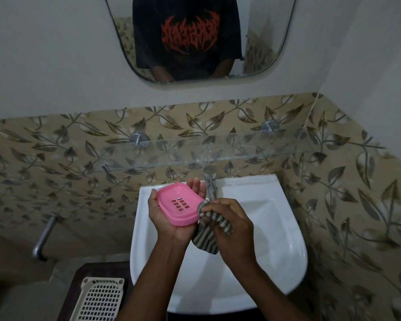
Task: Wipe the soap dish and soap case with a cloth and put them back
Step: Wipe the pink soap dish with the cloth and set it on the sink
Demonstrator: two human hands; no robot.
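Two walls of leaf-patterned tile (56, 158) meet at a corner on the right, with plain plaster above them. A rounded mirror (259, 24) hangs on the back wall and reflects a person's dark shirt with a red print. Below it a white sink (264, 239) juts out from the tile, its bowl facing the camera. A glass shelf (241, 147) runs across the back wall just above the sink, carried on two round metal brackets (138, 140). A cream plastic basket (100, 300) with a grid of holes lies on a dark surface beside the sink's front left edge, and a metal pipe (43, 237) slants down the wall further left.

Both forearms reach in from the bottom edge over the bowl. The right hand (232, 223) is closed tightly around a grey-and-cream striped cloth (206, 239); one bunched end pokes out past the fingers and touches the right end of the soap dish (178, 205), while the rest hangs down below the palm. The left hand (162, 218) holds the pink soap dish from underneath, thumb on the left rim and fingers curling up behind the far end. The dish is tilted, hollow side up, its drain slots showing, held over the back left part of the sink, just beside the chrome tap (210, 181) at the back rim.
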